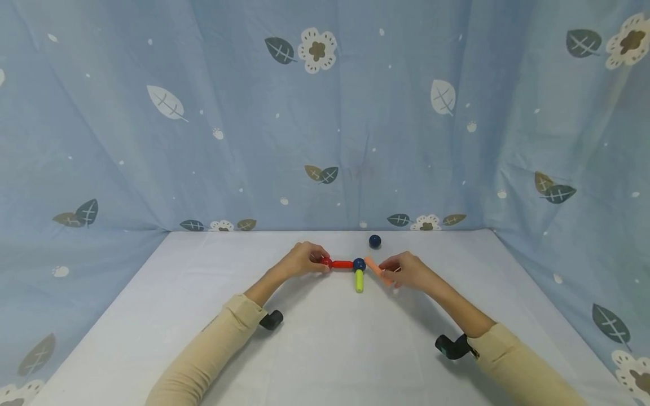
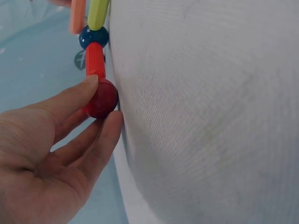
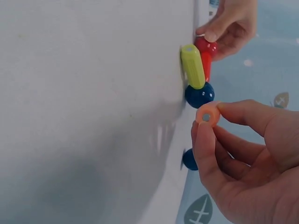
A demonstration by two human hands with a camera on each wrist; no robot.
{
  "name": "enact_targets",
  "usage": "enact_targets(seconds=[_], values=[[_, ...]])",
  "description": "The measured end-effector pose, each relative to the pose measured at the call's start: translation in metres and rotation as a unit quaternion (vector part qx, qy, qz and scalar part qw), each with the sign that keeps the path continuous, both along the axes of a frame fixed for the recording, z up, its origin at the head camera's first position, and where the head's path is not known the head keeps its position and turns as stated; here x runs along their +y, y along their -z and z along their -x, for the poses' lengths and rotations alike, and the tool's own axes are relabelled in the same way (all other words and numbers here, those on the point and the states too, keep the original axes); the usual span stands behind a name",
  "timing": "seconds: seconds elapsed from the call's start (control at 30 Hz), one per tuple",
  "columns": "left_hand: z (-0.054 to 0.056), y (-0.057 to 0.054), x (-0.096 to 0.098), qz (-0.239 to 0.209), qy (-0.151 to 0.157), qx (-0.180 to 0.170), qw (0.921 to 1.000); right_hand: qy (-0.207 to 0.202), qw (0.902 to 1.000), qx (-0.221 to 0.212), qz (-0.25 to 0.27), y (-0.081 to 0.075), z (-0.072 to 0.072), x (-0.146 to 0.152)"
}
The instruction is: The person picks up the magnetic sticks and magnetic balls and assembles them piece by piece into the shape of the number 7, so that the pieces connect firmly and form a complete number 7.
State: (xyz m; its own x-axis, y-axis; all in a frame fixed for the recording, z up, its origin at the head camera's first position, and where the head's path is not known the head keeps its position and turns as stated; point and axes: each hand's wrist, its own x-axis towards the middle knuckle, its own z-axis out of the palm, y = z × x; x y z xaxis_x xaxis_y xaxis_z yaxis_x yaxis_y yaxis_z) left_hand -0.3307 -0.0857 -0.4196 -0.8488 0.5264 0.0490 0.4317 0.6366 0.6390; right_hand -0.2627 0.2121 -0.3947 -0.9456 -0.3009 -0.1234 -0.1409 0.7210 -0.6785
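My left hand (image 1: pixel 303 260) pinches a red ball (image 2: pixel 103 99) between thumb and fingers. A red rod (image 1: pixel 342 264) joins that ball to a dark blue ball (image 1: pixel 359 264). From the blue ball a yellow-green rod (image 1: pixel 359 281) points toward the near side of the table. My right hand (image 1: pixel 408 270) pinches an orange rod (image 1: pixel 377 269) by its near end. Its far end stands close beside the blue ball. In the right wrist view, the orange rod (image 3: pixel 207 115) is seen end-on, with a grey disc in its tip.
A second dark blue ball (image 1: pixel 374 241) lies on the white-covered table (image 1: pixel 315 349) behind the joined pieces. A blue patterned curtain (image 1: pixel 254 141) hangs along the table's back edge and sides. Dark wrist cameras (image 1: pixel 452 347) hang below both forearms.
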Motion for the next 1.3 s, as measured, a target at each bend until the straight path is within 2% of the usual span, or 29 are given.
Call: enact_targets(seconds=[0.3, 0.53, 0.83, 1.0, 1.3], values=[[-0.001, -0.001, 0.000, 0.004, 0.003, 0.005, 1.0000, 0.017, 0.9987, -0.044, 0.021, 0.006, -0.006, 0.000], [0.000, 0.001, -0.001, 0.009, 0.000, 0.002, 1.0000, -0.002, 0.9968, -0.063, 0.048, 0.011, -0.010, 0.000], [0.001, -0.003, 0.001, 0.007, 0.007, 0.010, 0.9999, 0.031, 0.9939, -0.091, 0.054, 0.014, -0.015, -0.001], [-0.001, -0.006, 0.002, 0.011, 0.005, 0.010, 0.9999, 0.035, 0.9922, -0.100, 0.066, 0.018, -0.017, -0.001], [-0.002, -0.004, 0.002, 0.029, 0.002, 0.021, 0.9994, 0.058, 0.9879, -0.115, 0.086, 0.023, -0.023, -0.002]])
